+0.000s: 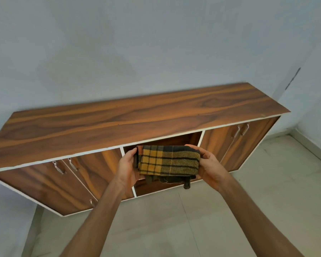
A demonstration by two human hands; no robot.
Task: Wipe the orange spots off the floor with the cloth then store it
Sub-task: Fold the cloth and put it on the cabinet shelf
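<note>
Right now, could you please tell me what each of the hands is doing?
Left hand: closed on the left end of the folded plaid cloth.
Right hand: closed on its right end.

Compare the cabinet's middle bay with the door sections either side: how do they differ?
The middle bay is open-fronted with no door; the left doors and right doors are shut. The doors carry metal handles; the bay has none. The cloth, held in both hands, partly hides the bay; the doors show fully. All share wood grain.

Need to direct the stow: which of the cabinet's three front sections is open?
The middle compartment, right behind the folded plaid cloth. It has no door, while the left doors and right doors are shut.
</note>
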